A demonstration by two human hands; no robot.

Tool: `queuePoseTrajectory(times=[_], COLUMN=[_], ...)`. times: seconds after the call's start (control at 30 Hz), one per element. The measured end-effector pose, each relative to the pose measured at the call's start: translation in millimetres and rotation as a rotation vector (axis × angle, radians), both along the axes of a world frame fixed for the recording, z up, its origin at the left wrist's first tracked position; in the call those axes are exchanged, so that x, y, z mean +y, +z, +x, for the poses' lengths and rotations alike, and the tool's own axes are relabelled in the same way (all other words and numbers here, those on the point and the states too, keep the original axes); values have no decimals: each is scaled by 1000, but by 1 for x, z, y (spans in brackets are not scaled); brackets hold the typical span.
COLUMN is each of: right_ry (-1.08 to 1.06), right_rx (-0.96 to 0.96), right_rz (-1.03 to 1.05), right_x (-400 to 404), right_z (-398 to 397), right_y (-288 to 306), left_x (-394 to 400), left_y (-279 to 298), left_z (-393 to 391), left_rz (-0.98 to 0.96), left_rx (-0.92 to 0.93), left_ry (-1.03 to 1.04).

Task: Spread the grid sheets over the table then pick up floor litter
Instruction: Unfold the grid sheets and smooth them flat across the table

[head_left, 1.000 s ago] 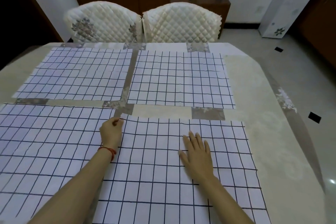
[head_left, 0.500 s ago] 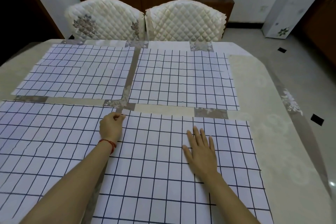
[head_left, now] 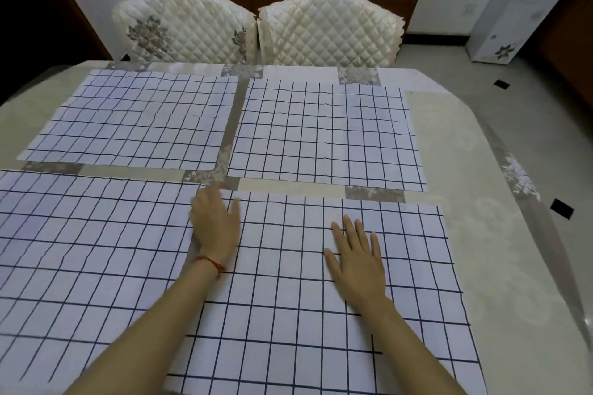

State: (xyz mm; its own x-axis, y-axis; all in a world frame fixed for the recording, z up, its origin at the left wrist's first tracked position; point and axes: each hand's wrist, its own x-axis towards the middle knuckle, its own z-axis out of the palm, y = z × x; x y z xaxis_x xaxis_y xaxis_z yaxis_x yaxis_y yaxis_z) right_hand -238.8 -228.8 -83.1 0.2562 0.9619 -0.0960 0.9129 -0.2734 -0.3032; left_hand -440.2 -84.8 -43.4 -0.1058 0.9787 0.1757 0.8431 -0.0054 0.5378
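Left hand [head_left: 215, 224] uncurled, now flat w/ right hand [head_left: 356, 257] on near-right sheet [head_left: 305, 298].

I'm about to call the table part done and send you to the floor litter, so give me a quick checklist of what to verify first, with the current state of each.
1. Four grid sheets laid out: ok; far left sheet, far right sheet, near left sheet, near right sheet.
2. Near right sheet flat: ok where visible.
3. Left hand free: ok, open, blurred.
4. Right hand free: ok, flat on the sheet.
5. Table fully covered: not ok, right side bare.
6. Floor litter located: cannot tell.
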Motion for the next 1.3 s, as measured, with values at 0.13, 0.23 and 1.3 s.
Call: queuePoseTrajectory(times=[0.13,0.23,1.3], right_ry=[-10,0,-190], right_rx=[-4,-6,-27], right_rz=[21,31,-34], right_x=[0,1,-118], right_z=[0,-1,31], right_y=[-3,-4,1], left_x=[-73,-98,-178], left_y=[-20,-42,-55], left_z=[57,70,30], left_rz=[35,-125,-110], left_rx=[202,351,472], left_ry=[-551,-655,-723])
